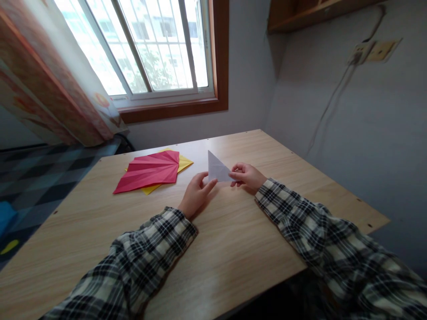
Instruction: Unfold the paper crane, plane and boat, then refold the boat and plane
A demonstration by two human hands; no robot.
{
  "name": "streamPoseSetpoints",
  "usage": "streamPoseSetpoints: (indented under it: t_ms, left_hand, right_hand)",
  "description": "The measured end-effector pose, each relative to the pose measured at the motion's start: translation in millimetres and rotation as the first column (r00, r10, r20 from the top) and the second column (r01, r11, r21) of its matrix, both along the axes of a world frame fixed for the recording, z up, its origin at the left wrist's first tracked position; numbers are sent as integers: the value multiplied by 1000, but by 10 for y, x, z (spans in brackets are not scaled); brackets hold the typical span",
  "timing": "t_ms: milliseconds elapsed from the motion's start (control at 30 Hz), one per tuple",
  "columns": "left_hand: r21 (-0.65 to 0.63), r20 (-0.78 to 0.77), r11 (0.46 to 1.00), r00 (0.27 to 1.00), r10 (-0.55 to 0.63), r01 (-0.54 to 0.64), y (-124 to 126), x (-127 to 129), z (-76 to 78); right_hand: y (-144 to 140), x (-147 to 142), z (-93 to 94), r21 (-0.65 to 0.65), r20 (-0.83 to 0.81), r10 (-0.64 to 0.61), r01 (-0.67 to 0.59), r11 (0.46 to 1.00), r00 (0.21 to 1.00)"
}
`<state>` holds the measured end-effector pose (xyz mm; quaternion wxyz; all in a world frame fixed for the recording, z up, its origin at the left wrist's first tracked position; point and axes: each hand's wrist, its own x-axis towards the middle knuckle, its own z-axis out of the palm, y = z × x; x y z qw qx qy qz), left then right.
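Observation:
A white sheet of paper folded into a triangle (217,170) stands tilted up between my hands, its tall point at the upper left. My left hand (197,191) pinches the lower left corner, thumb in front and fingers partly behind the paper. At the lower right corner, my right hand (247,175) grips the paper between thumb and fingers. Faint creases cross the paper's front; its back is hidden from me.
Left of my hands, a creased red paper (153,169) lies over yellow paper (185,163) on the wooden table (233,249). Behind the table are a window (160,53) and wall. A power cable (328,104) hangs at the right wall.

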<state>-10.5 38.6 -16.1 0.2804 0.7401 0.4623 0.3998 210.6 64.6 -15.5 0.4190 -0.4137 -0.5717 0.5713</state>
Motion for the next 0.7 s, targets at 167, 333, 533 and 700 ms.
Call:
streamPoseSetpoints:
  t_ms: [167,333,533,700]
  left_hand:
    - [-3,75,1000,997,27,-27,-5,-2,26]
    - [-68,264,996,962,74,-58,67,-26,-79]
    - [-139,446,986,895,-24,95,94,-26,-105]
    - [-173,531,953,838,-123,250,61,-8,-64]
  right_hand:
    - [21,-7,-8,9,-45,24,-23,1000,999]
    - [22,-10,-7,50,-38,48,-46,998,998]
    - [2,-1,12,87,2,90,-90,992,996]
    - [-1,6,25,106,30,124,-127,986,992]
